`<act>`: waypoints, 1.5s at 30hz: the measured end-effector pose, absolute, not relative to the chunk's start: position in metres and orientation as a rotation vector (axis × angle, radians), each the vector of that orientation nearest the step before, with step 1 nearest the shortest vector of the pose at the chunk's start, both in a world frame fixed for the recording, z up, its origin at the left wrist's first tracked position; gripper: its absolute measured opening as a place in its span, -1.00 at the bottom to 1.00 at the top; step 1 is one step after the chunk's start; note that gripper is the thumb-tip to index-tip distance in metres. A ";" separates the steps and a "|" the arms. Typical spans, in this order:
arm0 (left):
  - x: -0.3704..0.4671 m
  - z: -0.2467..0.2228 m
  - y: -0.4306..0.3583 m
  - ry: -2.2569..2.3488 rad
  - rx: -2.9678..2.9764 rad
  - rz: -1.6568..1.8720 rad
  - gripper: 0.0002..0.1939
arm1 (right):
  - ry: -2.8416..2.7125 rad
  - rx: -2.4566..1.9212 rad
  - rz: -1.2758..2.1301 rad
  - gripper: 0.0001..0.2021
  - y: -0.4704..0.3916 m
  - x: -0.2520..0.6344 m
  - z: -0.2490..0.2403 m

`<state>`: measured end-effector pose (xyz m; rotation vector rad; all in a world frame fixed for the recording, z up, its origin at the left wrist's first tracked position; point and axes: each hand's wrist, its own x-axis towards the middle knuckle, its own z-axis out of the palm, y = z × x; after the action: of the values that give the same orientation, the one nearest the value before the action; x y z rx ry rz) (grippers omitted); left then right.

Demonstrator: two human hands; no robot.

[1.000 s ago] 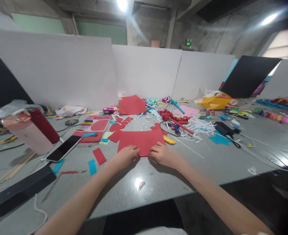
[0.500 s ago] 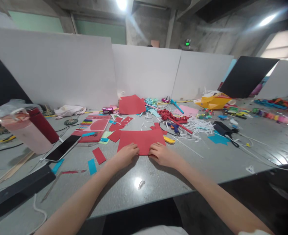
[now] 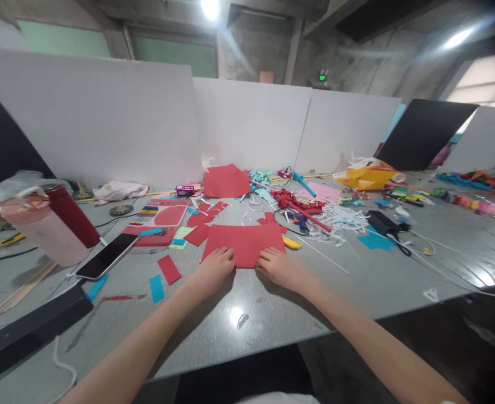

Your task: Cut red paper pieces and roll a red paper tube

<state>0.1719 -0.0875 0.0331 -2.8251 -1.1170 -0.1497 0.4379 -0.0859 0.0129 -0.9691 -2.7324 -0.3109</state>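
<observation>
A sheet of red paper lies on the table in front of me, its near edge toward my body and apparently doubled over there. My left hand grips the left part of that near edge, with the fingertips on top of the paper. On the right part, my right hand does the same with curled fingers. Both thumbs are mostly hidden. Close to the left hand lie a small red paper strip and a blue paper strip. Just right of the sheet is a yellow object, partly covered.
Left stand a pink bottle and a dark red bottle, beside a phone and a black box. Behind the sheet are red paper scraps, white paper strips and a red stick. White partitions close off the back.
My left hand has shifted slightly left along the near edge of the red paper. The right hand stays almost where it was, and the paper has hardly moved.
</observation>
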 end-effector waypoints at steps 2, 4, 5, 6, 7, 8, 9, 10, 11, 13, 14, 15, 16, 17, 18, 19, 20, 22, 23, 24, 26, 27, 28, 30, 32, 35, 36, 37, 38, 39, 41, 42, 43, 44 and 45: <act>0.171 0.033 -0.087 -1.130 -2.835 -0.140 -0.69 | -2.733 -0.954 -0.367 -0.84 -0.085 0.438 0.011; 0.171 0.033 -0.086 -1.144 -2.839 -0.158 -0.72 | -2.718 -0.940 -0.396 -0.86 -0.084 0.438 0.009; 0.170 0.033 -0.085 -1.151 -2.840 -0.168 -0.73 | -2.712 -0.935 -0.405 -0.87 -0.084 0.438 0.008; 0.170 0.033 -0.084 -1.160 -2.838 -0.176 -0.75 | -2.707 -0.936 -0.412 -0.88 -0.083 0.438 0.008; 0.169 0.032 -0.083 -1.167 -2.839 -0.183 -0.76 | -2.706 -0.940 -0.415 -0.89 -0.083 0.438 0.007; 0.168 0.032 -0.082 -1.167 -2.843 -0.191 -0.77 | -2.708 -0.948 -0.420 -0.89 -0.082 0.438 0.007; 0.167 0.031 -0.081 -1.162 -2.848 -0.201 -0.77 | -2.712 -0.956 -0.426 -0.89 -0.082 0.438 0.007; 0.167 0.030 -0.079 -1.155 -2.854 -0.211 -0.78 | -2.715 -0.964 -0.428 -0.90 -0.083 0.437 0.008; 0.166 0.030 -0.078 -1.145 -2.860 -0.223 -0.78 | -2.716 -0.971 -0.428 -0.91 -0.083 0.437 0.009; 0.164 0.028 -0.075 -1.143 -2.867 -0.241 -0.78 | -2.718 -0.979 -0.418 -0.90 -0.085 0.436 0.011; 0.164 0.027 -0.074 -1.150 -2.868 -0.248 -0.78 | -2.717 -0.980 -0.415 -0.90 -0.086 0.435 0.012; 0.163 0.027 -0.073 -1.158 -2.866 -0.255 -0.78 | -2.717 -0.979 -0.413 -0.89 -0.087 0.435 0.014; 0.163 0.027 -0.072 -1.163 -2.861 -0.259 -0.77 | -2.716 -0.977 -0.414 -0.89 -0.088 0.434 0.015; 0.163 0.027 -0.072 -1.167 -2.852 -0.259 -0.76 | -2.716 -0.974 -0.413 -0.89 -0.089 0.434 0.016; 0.164 0.028 -0.073 -1.171 -2.842 -0.253 -0.76 | -2.719 -0.970 -0.407 -0.89 -0.089 0.433 0.016; 0.165 0.030 -0.075 -1.173 -2.831 -0.236 -0.75 | -2.720 -0.972 -0.398 -0.89 -0.090 0.433 0.017; 0.167 0.032 -0.078 -1.182 -2.821 -0.206 -0.74 | -2.722 -0.978 -0.386 -0.89 -0.090 0.432 0.016; 0.172 0.035 -0.084 -1.221 -2.797 -0.125 -0.72 | -2.723 -1.007 -0.367 -0.88 -0.090 0.432 0.015; 0.175 0.037 -0.088 -1.251 -2.778 -0.080 -0.72 | -2.724 -1.025 -0.364 -0.88 -0.089 0.431 0.013; 0.179 0.038 -0.092 -1.286 -2.754 -0.038 -0.72 | -2.728 -1.039 -0.365 -0.87 -0.089 0.431 0.012; 0.186 0.040 -0.098 -1.358 -2.700 0.017 -0.70 | -2.756 -1.044 -0.387 -0.88 -0.088 0.432 0.010; 0.188 0.040 -0.099 -1.389 -2.678 0.032 -0.69 | -2.775 -1.041 -0.405 -0.88 -0.088 0.432 0.010; 0.190 0.040 -0.100 -1.414 -2.664 0.043 -0.67 | -2.791 -1.039 -0.423 -0.89 -0.088 0.432 0.010; 0.190 0.041 -0.100 -1.444 -2.663 0.052 -0.67 | -2.808 -1.056 -0.445 -0.91 -0.089 0.433 0.012; 0.188 0.043 -0.099 -1.459 -2.677 0.058 -0.67 | -2.806 -1.088 -0.447 -0.92 -0.090 0.434 0.014; 0.185 0.047 -0.098 -1.486 -2.698 0.078 -0.68 | -2.807 -1.116 -0.457 -0.89 -0.091 0.435 0.016; 0.184 0.048 -0.098 -1.495 -2.702 0.084 -0.67 | -2.809 -1.118 -0.461 -0.88 -0.092 0.435 0.016; 0.184 0.049 -0.097 -1.500 -2.704 0.089 -0.67 | -2.809 -1.119 -0.462 -0.87 -0.092 0.435 0.016; 0.183 0.049 -0.097 -1.492 -2.710 0.090 -0.66 | -2.808 -1.117 -0.462 -0.87 -0.092 0.435 0.015; 0.183 0.049 -0.097 -1.473 -2.718 0.087 -0.66 | -2.805 -1.115 -0.462 -0.87 -0.091 0.435 0.014; 0.181 0.048 -0.096 -1.418 -2.737 0.066 -0.65 | -2.794 -1.108 -0.465 -0.88 -0.091 0.434 0.013; 0.181 0.047 -0.096 -1.391 -2.745 0.055 -0.66 | -2.788 -1.107 -0.470 -0.89 -0.091 0.434 0.013; 0.180 0.047 -0.096 -1.372 -2.750 0.045 -0.67 | -2.787 -1.103 -0.474 -0.90 -0.091 0.434 0.013; 0.180 0.046 -0.095 -1.363 -2.752 0.040 -0.68 | -2.792 -1.102 -0.475 -0.91 -0.091 0.433 0.014; 0.180 0.045 -0.096 -1.360 -2.753 0.041 -0.69 | -2.799 -1.104 -0.473 -0.91 -0.092 0.433 0.015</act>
<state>0.1800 -0.0956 0.0455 -2.7526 -1.3601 0.0408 0.4328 -0.0918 0.0147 -1.1037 -2.7987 -0.4726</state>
